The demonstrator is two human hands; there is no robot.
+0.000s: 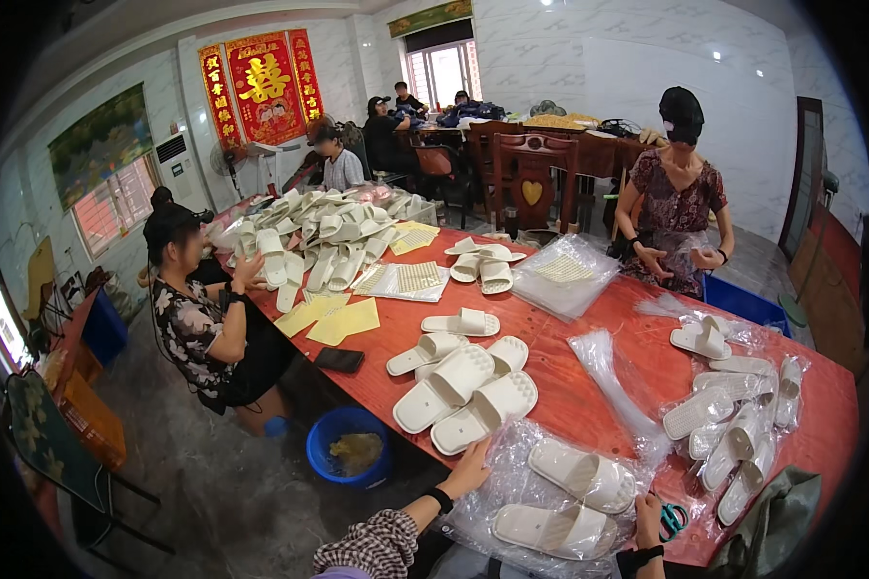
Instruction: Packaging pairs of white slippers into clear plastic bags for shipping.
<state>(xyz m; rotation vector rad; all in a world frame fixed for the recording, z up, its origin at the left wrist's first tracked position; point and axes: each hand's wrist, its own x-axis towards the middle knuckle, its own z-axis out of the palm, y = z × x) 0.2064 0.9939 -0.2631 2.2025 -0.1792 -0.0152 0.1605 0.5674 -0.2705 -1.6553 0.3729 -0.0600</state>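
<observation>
In front of me at the table's near edge lies a clear plastic bag (512, 461). Two cream slippers, one farther (581, 473) and one nearer (553, 530), lie side by side in or on it; the glossy film makes it hard to tell which. My left hand (467, 471) pinches the bag's left side, just below a group of loose slippers (459, 374). At the bag's right side my right hand (649, 521) grips the film, its fingers partly hidden. Right beside that hand are teal-handled scissors (674, 521).
Bagged slippers (734, 425) lie at the right, flat plastic bags (613, 391) in the middle. A slipper heap (323, 227), yellow sheets (346, 321) and a phone (340, 360) are farther left. A blue bucket (350, 446) stands below. Co-workers sit left; another person (674, 203) stands opposite.
</observation>
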